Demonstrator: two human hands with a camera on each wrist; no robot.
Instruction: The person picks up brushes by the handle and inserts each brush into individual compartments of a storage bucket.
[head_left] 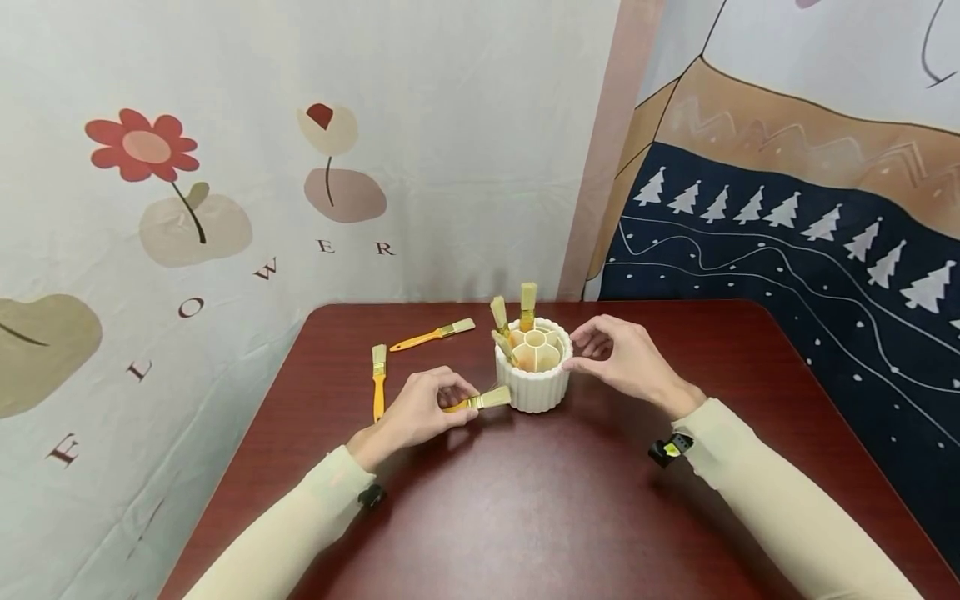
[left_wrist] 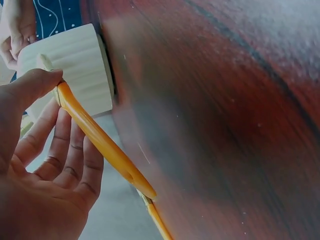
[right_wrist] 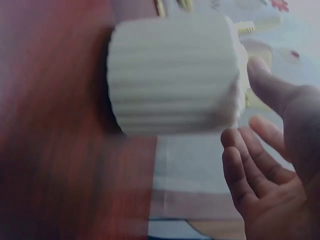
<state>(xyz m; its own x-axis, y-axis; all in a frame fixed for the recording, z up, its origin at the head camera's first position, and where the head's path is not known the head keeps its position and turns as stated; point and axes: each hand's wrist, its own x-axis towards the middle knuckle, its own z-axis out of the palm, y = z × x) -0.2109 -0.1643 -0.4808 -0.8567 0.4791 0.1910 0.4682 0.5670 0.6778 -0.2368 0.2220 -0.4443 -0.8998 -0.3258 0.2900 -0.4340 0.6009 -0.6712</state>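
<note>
My left hand pinches a paintbrush between thumb and fingers near its metal band. Its pale bristles point right, close to the front left of a white ribbed round holder. In the left wrist view, the brush's orange handle slants away below the fingers. Three brushes stand bristles up in the holder's left and back compartments. My right hand is at the holder's right rim, fingers loosely bent; the right wrist view shows the thumb by the rim. Whether it touches I cannot tell.
Two more orange-handled brushes lie on the dark red table: one behind and left of the holder, another left of my left hand. A patterned cloth hangs behind the table's back edge, and a dark tree-patterned one on the right.
</note>
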